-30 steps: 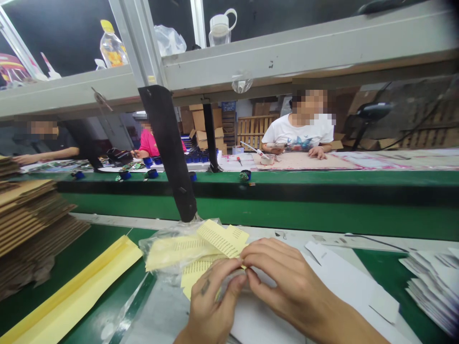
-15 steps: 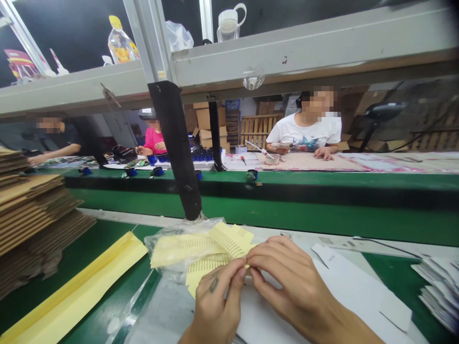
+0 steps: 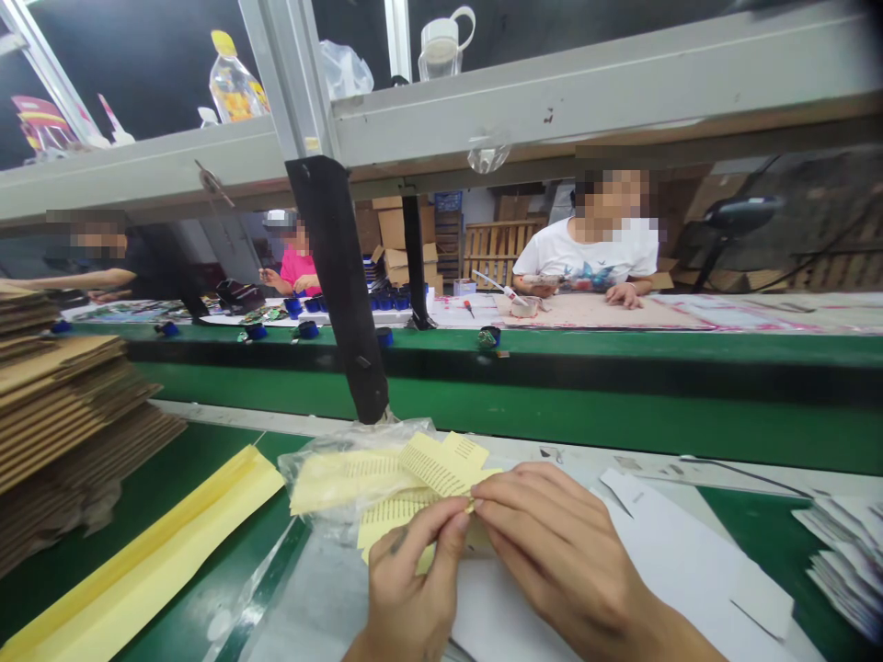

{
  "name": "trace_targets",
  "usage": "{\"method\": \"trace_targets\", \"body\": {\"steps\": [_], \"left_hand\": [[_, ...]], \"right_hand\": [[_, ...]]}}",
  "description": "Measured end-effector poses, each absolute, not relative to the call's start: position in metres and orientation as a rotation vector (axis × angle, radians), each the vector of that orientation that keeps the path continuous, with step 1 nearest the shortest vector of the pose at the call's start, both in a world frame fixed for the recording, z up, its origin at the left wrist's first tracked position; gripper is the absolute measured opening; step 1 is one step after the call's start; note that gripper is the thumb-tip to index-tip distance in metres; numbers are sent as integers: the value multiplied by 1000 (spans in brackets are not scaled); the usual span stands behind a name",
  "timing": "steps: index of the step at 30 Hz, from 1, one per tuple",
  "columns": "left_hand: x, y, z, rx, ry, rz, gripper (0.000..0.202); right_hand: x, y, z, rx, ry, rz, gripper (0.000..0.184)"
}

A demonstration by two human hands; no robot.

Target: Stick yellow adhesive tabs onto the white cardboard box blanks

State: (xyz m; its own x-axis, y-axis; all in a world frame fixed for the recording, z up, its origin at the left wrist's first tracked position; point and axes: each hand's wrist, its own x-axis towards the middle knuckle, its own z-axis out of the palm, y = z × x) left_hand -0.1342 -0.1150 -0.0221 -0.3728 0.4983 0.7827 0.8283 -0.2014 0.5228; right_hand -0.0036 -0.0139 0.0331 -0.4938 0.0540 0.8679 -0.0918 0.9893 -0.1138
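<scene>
Low in the middle of the head view, my left hand point(image 3: 407, 588) and my right hand point(image 3: 558, 561) meet fingertip to fingertip. Both pinch the edge of a yellow sheet of printed labels point(image 3: 441, 464). More yellow label sheets point(image 3: 345, 478) lie just behind, partly inside a clear plastic bag point(image 3: 324, 455). Under my hands lies white paper point(image 3: 690, 561) on the green bench point(image 3: 172, 487).
A stack of flat brown cardboard point(image 3: 62, 414) fills the left. A long yellow strip point(image 3: 152, 552) lies at the lower left. White printed sheets point(image 3: 848, 552) are piled at the right edge. Across the green conveyor point(image 3: 621, 359) sit other workers. A black post point(image 3: 341, 285) stands ahead.
My fingertips have shifted slightly on the yellow sheet, and my left thumb has straightened. The view has swung a little, moving everything rightward since the oldest frame.
</scene>
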Motion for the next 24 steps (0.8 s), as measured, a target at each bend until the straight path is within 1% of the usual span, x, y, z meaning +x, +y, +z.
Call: {"method": "trace_targets", "body": {"steps": [5,10,12,14,16,20,24], "left_hand": [[-134,-114,-22,-1543,-1777,-1671,14],[-134,-113,-21,-1562,-1760,-1768,22],[-133,-113,-22,-1574,-1749,-1799,25],[-132,-113,-23,-1566,-1755,-1840,27],[-131,-113,-23,-1488,-1798,-1901,27],[-134,-112,-15,-1104,-1886,-2011,18],[-144,-110,-5,-826,-1858,-2148,21]], "right_hand": [[-3,-14,31,39,-2065,149,23],[-4,-12,28,67,-2120,93,22],[-4,-12,28,69,-2122,128,22],[-3,-13,30,40,-2105,269,24],[0,-14,34,-38,-2075,471,22],[10,-8,40,-312,-2024,769,9],[15,6,38,-514,-2010,998,1]]}}
